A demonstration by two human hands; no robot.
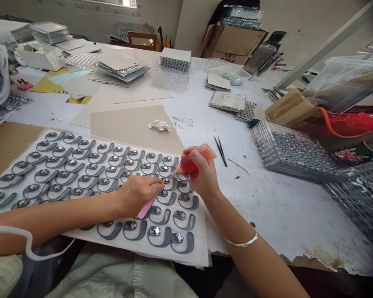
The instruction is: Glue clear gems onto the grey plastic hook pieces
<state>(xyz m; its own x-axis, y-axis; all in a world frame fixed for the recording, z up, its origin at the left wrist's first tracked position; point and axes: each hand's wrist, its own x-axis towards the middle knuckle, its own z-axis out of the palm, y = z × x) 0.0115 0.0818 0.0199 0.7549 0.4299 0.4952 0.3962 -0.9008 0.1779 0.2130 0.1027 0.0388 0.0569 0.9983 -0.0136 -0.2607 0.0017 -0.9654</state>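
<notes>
My left hand (139, 194) is closed around a slim pink tool (147, 208), whose flat end sticks out below the palm. Its fingertips hover over or touch the right part of a white sheet (192, 251). Rows of grey, curved pieces (189, 242), each with a round, shiny stone at one end, cover that sheet. In my right hand (207, 178) is a small red-orange squeeze bottle (209, 153), gripped by the fingers, with its thin nozzle pointing left and down toward the pieces near my left fingertips. My left forearm hides part of the lower rows.
Black tweezers (220, 151) and a thin stick (238, 165) lie right of the sheet. Behind it are grey board (127, 124) and a crumpled tissue (159, 126). Stacked trays of stones (301, 153) stand at right; more stacked sheets (175, 60) are at the back.
</notes>
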